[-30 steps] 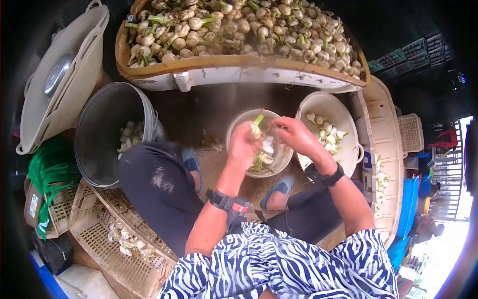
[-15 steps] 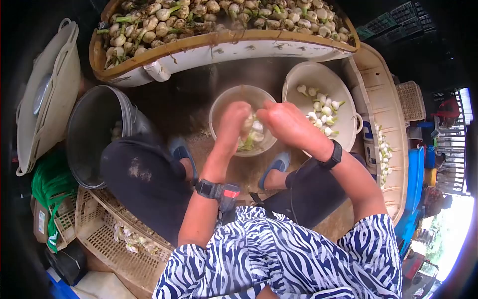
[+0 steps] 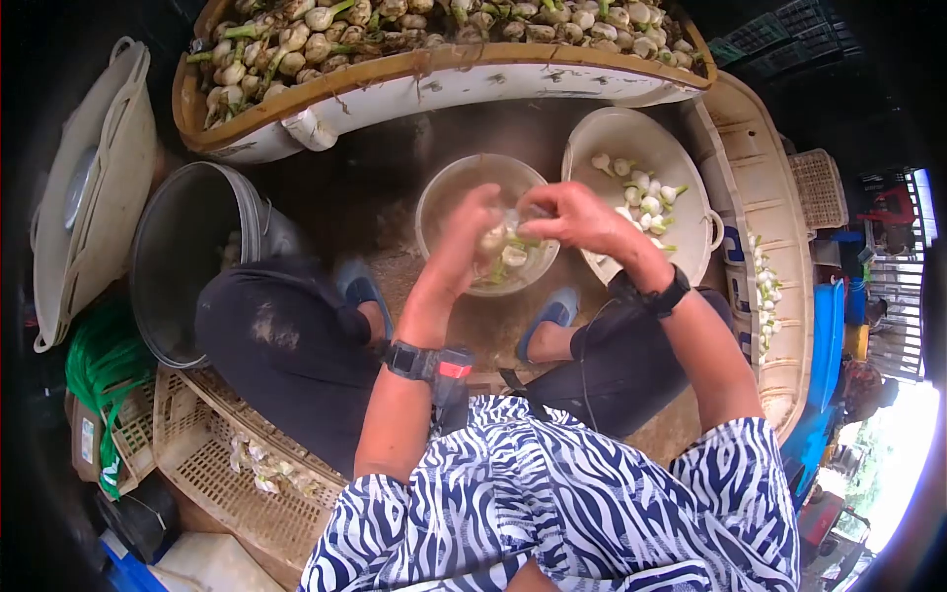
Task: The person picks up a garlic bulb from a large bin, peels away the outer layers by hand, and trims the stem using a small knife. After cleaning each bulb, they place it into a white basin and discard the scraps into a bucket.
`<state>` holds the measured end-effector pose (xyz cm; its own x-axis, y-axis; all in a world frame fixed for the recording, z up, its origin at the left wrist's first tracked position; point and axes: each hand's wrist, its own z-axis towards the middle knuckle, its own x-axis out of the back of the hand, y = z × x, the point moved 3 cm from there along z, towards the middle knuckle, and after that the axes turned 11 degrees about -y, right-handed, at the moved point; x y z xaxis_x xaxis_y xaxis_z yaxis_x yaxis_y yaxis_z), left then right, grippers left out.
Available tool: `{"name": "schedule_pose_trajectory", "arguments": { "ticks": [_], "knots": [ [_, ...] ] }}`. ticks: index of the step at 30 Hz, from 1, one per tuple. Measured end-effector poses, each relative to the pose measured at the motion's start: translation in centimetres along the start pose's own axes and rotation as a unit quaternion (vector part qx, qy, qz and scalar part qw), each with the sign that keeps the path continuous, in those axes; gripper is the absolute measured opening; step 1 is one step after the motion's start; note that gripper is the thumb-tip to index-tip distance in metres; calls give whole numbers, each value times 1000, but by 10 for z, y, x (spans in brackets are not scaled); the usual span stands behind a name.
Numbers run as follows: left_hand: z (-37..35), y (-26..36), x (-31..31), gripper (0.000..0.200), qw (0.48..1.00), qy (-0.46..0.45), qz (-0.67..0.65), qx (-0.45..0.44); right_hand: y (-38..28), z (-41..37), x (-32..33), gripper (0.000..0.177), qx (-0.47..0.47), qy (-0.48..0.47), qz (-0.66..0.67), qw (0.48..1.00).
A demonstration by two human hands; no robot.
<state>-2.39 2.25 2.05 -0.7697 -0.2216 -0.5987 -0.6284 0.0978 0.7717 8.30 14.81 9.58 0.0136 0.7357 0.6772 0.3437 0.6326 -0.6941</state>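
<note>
Over the pale round bucket (image 3: 428, 202) between my feet, my left hand (image 3: 466, 237) is curled round a whitish bulb (image 3: 493, 238), both blurred by motion. My right hand (image 3: 575, 219) is close beside it, thumb and fingers bent together at the bulb's side; what they pinch is too small to tell. Pale bulbs and green pieces (image 3: 513, 259) lie inside the bucket below. Right of it, a white tub (image 3: 686, 153) holds several peeled white bulbs with short stems (image 3: 646, 202).
A long trough (image 3: 434, 89) heaped with unpeeled bulbs spans the top. At left stand a dark grey bucket (image 3: 158, 286) and large pale tubs (image 3: 113, 148). A plastic crate (image 3: 212, 474) holds peelings at lower left. A beige trough (image 3: 789, 326) curves along the right.
My right hand has turned and its fingers have opened somewhat, showing a gap by the thumb. My left hand is slightly lower. The camera view has shifted a little.
</note>
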Motion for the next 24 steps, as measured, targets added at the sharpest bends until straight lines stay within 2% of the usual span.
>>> {"name": "schedule_pose_trajectory", "arguments": {
  "ticks": [2,4,6,7,9,10,12,13,15,16,18,19,21,24],
  "knots": [
    [3,0,-3,58,1000,-12,13,1,6,-2,-11,19,-41,-67,83,993],
    [3,-2,-2,60,999,-20,29,4,9,-3,-16,17,-55,-74,123,988],
    [4,-2,0,59,995,-33,97,-7,7,-3,-17,11,21,-37,40,998],
    [5,-2,-1,59,994,-34,100,-7,5,-3,-18,11,22,-35,41,998],
    [7,2,-3,58,990,-29,108,-85,-6,-4,-16,7,69,78,-109,989],
    [5,4,-7,58,990,-31,109,-86,-8,-6,-16,7,69,81,-109,988],
    [-2,8,-8,47,995,-12,85,-47,-13,-10,-13,7,85,154,-128,976],
    [-3,14,-8,47,995,-12,86,-48,-13,-11,-12,7,85,155,-129,976],
    [-4,20,-10,38,979,-59,191,36,-11,-13,-13,8,83,155,-200,964],
    [-3,18,-11,38,979,-60,191,37,-4,-11,-14,8,82,155,-199,964],
    [-2,21,-17,33,933,7,339,-124,15,-8,-13,9,21,173,-146,974],
    [-1,22,-19,33,933,5,338,-126,14,-9,-8,9,20,174,-149,973],
    [-2,24,-18,38,937,27,318,-142,16,-8,-2,13,-5,130,43,991],
    [0,19,-15,37,953,7,259,-159,14,-9,-6,18,44,100,55,992]
  ]
}}
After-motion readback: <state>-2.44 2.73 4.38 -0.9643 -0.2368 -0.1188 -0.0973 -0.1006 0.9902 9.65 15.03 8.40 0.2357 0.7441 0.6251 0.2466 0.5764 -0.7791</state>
